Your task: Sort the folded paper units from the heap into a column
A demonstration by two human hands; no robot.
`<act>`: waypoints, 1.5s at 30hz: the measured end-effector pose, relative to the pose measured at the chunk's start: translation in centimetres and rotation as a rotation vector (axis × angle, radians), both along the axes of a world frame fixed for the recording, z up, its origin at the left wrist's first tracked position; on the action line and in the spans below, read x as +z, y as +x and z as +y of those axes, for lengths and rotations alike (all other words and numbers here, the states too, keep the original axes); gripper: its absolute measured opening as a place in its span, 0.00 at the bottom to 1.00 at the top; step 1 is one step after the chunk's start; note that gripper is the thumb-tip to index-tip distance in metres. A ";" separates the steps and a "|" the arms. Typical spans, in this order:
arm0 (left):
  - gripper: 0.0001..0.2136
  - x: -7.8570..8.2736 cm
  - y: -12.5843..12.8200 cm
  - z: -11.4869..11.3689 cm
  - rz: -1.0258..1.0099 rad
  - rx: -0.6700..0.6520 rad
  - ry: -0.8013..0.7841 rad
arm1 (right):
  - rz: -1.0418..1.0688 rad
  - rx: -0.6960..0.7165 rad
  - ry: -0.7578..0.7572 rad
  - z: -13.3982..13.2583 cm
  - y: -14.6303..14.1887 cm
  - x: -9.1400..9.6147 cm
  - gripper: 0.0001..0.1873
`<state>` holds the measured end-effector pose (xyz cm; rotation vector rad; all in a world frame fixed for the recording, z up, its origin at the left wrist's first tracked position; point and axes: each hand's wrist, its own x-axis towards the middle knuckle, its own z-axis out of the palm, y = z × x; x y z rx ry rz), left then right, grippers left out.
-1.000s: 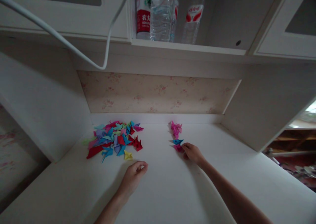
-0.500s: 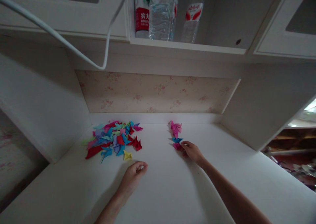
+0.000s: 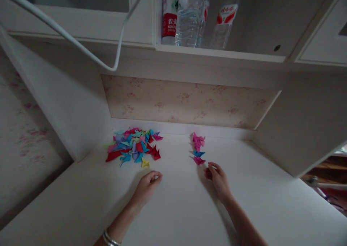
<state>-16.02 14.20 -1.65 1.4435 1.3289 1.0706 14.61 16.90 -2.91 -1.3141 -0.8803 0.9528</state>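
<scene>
A heap of small folded paper pieces [image 3: 134,148] in red, blue, pink, purple and yellow lies at the back left of the white desk [image 3: 179,210]. A short row of folded pieces stands to its right: a pink cluster [image 3: 198,141], a blue one [image 3: 198,153] and a pink one [image 3: 199,160]. My right hand [image 3: 218,179] rests on the desk just below that nearest pink piece, fingers loosely curled, apart from it and holding nothing. My left hand [image 3: 148,186] lies on the desk below the heap, near a yellow piece [image 3: 145,163], fingers curled in with thumb to fingertips.
A shelf above holds three plastic water bottles [image 3: 189,18]. A white cable [image 3: 81,47] hangs across the upper left. Desk side panels [image 3: 67,105] close in left and right, with a floral back panel [image 3: 187,103]. A bracelet [image 3: 110,239] is on my left wrist.
My right hand has let go of the nearest pink piece and drawn back toward me. The left hand stays put. The camera has shifted, so the scene sits further right.
</scene>
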 end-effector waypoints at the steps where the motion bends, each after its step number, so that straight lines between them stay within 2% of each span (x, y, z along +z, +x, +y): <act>1: 0.15 -0.2 0.0 -0.1 0.013 0.004 0.010 | 0.047 0.021 0.013 -0.8 -0.8 0.2 0.22; 4: 0.13 -0.5 -0.2 0.1 0.103 0.029 0.057 | 0.146 0.173 0.020 -3.2 -3.6 1.0 0.20; 7: 0.10 -0.5 -1.1 1.0 0.286 0.149 0.217 | 0.172 0.318 -0.011 -4.9 -6.4 1.4 0.19; 10: 0.18 -0.2 -2.9 2.4 0.475 0.359 0.347 | 0.211 0.404 -0.051 -5.6 -8.5 0.5 0.19; 13: 0.22 0.1 -4.8 3.6 0.679 0.476 0.349 | 0.134 0.453 -0.050 -5.4 -9.2 -1.1 0.21; 15: 0.23 0.2 -5.4 4.1 0.795 0.461 0.336 | 0.099 0.455 -0.024 -5.2 -8.9 -1.9 0.21; 18: 0.24 0.1 -5.6 4.4 0.913 0.368 0.322 | 0.085 0.462 -0.008 -5.0 -8.6 -2.4 0.20; 21: 0.26 -0.1 -5.2 4.2 0.988 0.292 0.297 | 0.072 0.488 -0.031 -5.2 -9.0 -2.3 0.20; 24: 0.25 -0.2 -4.8 3.9 1.029 0.269 0.276 | -0.058 0.475 -0.057 -5.1 -10.2 -1.5 0.20; 27: 0.23 -0.1 -4.4 3.6 1.034 0.284 0.280 | -0.266 0.483 -0.050 -4.1 -12.1 -0.2 0.17; 30: 0.20 0.1 -4.2 3.3 1.005 0.259 0.284 | -0.518 0.509 0.095 -2.2 -14.6 1.1 0.12; 34: 0.19 0.1 -4.2 2.9 0.951 0.216 0.284 | -0.769 0.560 0.282 0.6 -18.1 1.6 0.22; 36: 0.17 0.1 -4.4 2.9 0.912 0.197 0.274 | -0.819 0.582 0.302 1.5 -19.2 1.6 0.21; 40: 0.12 0.3 -4.4 3.0 0.726 0.163 0.295 | -0.721 0.512 0.315 1.8 -19.4 1.3 0.13; 42: 0.09 0.5 -4.0 3.0 0.563 0.161 0.331 | -0.571 0.473 0.296 1.4 -18.7 0.9 0.11; 45: 0.10 0.5 -2.7 2.5 0.305 0.143 0.283 | -0.246 0.432 0.148 0.2 -17.0 0.1 0.12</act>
